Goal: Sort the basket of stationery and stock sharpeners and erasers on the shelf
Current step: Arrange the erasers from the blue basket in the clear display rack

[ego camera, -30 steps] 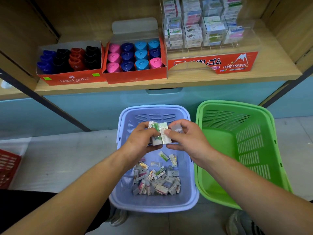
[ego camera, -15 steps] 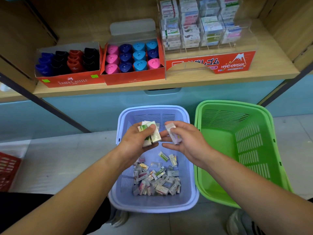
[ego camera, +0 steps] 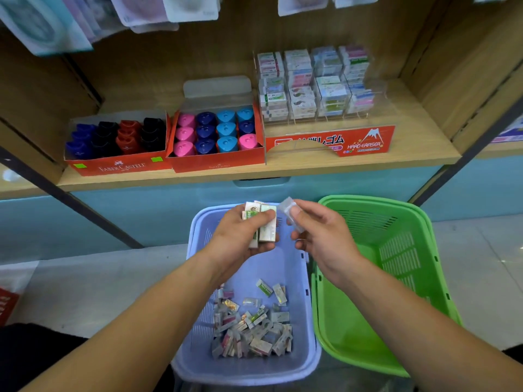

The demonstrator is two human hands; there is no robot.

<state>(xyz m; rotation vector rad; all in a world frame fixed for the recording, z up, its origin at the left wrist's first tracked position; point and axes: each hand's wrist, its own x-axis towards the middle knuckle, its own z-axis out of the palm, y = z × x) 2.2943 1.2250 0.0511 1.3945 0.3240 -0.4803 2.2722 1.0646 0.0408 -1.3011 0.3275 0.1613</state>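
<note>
Wooden shelving fills the upper part of the view, with blister packs (ego camera: pixel 141 9) hanging along the top edge and a light wood shelf (ego camera: pixel 410 157) below them. On that shelf, at the left, stands a red Faber-Castell box (ego camera: pixel 119 165) of dark sharpeners (ego camera: pixel 113 137) in blue, black and red. Touching its right side is a second red box (ego camera: pixel 218 162) holding pink, navy and light-blue sharpeners (ego camera: pixel 215 131) in rows. Just beside that, further right, is a clear display rack (ego camera: pixel 314 86) stacked with small wrapped erasers behind a red front panel (ego camera: pixel 331 142) printed "HARD ERASER".

Below the shelf, on the pale tiled floor (ego camera: pixel 85 284), a lilac basket (ego camera: pixel 195 236) sits side by side with a green basket (ego camera: pixel 396 250), their walls touching. A loose pile of erasers (ego camera: pixel 252 329) lies in the near end of the lilac basket, with a few scattered just beyond it. A corner of a red basket (ego camera: pixel 7 304) shows at the left edge.

Both hands are raised over the far end of the lilac basket. The left hand (ego camera: pixel 240 236) grips a bundle of erasers (ego camera: pixel 264 224), its fingers curled round the stack and the thumb pressed across the front. The right hand (ego camera: pixel 325 239) pinches a single clear-wrapped eraser (ego camera: pixel 291 213) between thumb and forefinger, tilted, just beside the bundle but not touching it; the other fingers are loosely curled beneath.
</note>
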